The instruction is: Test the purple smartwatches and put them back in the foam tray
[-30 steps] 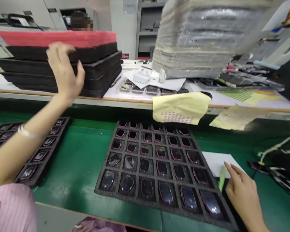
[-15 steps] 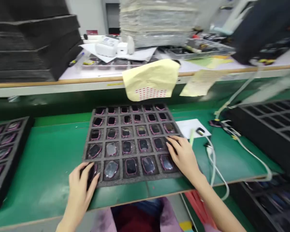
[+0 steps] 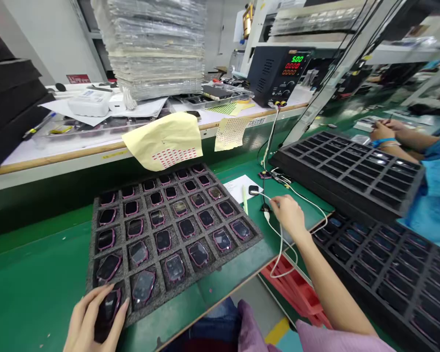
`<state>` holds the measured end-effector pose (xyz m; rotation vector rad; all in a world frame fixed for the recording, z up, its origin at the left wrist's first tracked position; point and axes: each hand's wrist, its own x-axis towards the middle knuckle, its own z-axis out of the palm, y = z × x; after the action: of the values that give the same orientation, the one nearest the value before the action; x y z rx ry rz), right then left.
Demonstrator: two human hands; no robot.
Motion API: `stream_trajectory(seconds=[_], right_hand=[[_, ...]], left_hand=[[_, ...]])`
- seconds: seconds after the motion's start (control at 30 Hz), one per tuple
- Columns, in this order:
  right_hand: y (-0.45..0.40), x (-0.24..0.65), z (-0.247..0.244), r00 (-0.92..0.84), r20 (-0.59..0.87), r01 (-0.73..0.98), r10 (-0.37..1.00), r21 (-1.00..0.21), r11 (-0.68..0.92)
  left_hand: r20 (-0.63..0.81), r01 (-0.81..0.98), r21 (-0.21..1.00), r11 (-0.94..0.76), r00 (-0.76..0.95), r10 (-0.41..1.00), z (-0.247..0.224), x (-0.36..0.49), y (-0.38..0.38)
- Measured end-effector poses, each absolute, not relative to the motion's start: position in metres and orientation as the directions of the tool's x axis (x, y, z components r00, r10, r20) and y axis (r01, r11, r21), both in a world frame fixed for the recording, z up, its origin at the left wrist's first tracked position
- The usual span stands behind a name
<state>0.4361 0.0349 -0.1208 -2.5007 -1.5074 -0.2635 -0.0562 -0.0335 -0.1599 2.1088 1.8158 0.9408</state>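
My left hand [image 3: 95,318] is at the near left corner of a grey foam tray [image 3: 132,313], its fingers and thumb around a smartwatch body [image 3: 112,305] with a dark screen and purplish frame. The palm side of that hand is hidden. Similar strapless watch bodies [image 3: 163,239] lie in the tray's compartments, some tilted. Beyond the tray's right side, my right hand [image 3: 290,215] has its fingertips closed at a white charging cable [image 3: 280,237]. The cable runs to a small black charging puck [image 3: 253,189] on a white paper [image 3: 238,188].
Dark foam trays [image 3: 344,166] stand at right, with another tray of watches [image 3: 385,264] lower down. A co-worker's hands [image 3: 385,129] are beyond. A power supply [image 3: 278,73] and a stack of clear trays [image 3: 157,49] occupy the shelf. Red strips [image 3: 297,293] lie below the bench edge.
My right hand has left the tray's right edge and moved right to the white cable. My left hand stays at the tray's near left corner. The view has swung right.
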Motion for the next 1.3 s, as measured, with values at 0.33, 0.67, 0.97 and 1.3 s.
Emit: stream_trajectory(seconds=[0.33,0.67,0.97,1.3], right_hand=[[-0.012,0.282,-0.054,-0.143,0.523,0.816,0.84,-0.418,0.399],[-0.009,0.161,-0.104,-0.836,0.346,0.317,0.426,-0.328,0.89],[0.051,0.084,-0.109,-0.918,0.053,0.365,0.393,-0.271,0.891],[0.05,0.052,-0.101,-0.875,-0.068,0.484,0.479,-0.167,0.859]], left_hand=[[0.059,-0.058,0.997,-0.047,0.217,0.974,-0.12,0.017,-0.033],[-0.269,-0.478,0.853,0.211,-0.055,0.961,-0.125,-0.023,-0.025],[-0.34,-0.332,0.882,0.334,0.043,0.939,-0.12,-0.087,-0.062],[-0.268,-0.333,0.902,0.276,0.071,0.961,-0.12,-0.105,-0.048]])
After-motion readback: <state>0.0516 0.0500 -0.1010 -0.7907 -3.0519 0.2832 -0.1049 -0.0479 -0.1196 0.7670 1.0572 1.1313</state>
